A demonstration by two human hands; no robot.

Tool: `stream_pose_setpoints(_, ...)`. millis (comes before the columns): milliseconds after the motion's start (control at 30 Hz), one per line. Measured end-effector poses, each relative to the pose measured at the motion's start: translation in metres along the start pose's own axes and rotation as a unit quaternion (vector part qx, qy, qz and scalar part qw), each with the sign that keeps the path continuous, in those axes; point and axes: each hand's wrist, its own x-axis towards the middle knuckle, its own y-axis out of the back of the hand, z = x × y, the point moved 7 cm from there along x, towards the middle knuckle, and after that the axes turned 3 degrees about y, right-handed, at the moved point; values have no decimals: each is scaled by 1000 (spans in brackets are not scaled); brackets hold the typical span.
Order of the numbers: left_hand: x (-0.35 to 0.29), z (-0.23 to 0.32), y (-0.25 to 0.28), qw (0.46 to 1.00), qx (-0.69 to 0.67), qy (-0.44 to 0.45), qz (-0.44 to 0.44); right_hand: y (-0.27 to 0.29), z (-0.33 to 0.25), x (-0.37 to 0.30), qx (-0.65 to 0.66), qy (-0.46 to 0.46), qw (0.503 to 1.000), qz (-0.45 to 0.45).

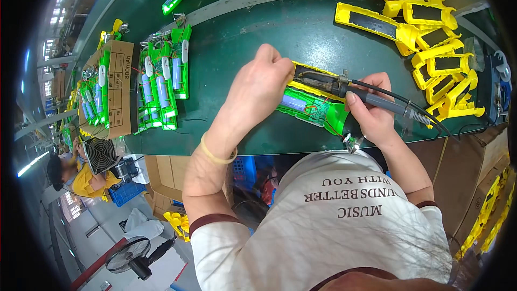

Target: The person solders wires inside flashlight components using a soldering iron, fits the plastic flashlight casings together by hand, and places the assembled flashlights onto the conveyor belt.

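Observation:
My right hand (372, 112) is closed around the grey handle of a soldering iron (389, 102), whose dark front end points left toward my other hand. My left hand (262, 87) is closed in a pinch at the left end of a yellow shell (312, 89) with a dark panel. What its fingertips hold is hidden. Just below the shell lies an open green housing (334, 112) with a blue cylindrical battery (294, 103), a green circuit board and red wires. A shiny lamp reflector (353, 143) hangs by wires at the housing's right end, near the table edge.
Several green housings with batteries (163, 90) stand left, beside and behind a cardboard box (123, 89). Yellow shells (431, 13) are piled at the right. The iron's cable (442, 127) trails right. A co-worker in yellow (86, 180) and a fan (129, 254) are off left.

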Motion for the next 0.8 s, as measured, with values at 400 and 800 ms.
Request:
stream_pose_setpoints(400,-8,-8,12,992,-86,66,70,0,0,0,-4,-5,1000,1)
stream_pose_setpoints(800,8,-5,-5,998,-5,-7,-59,-4,1,0,-11,-15,1000,-22)
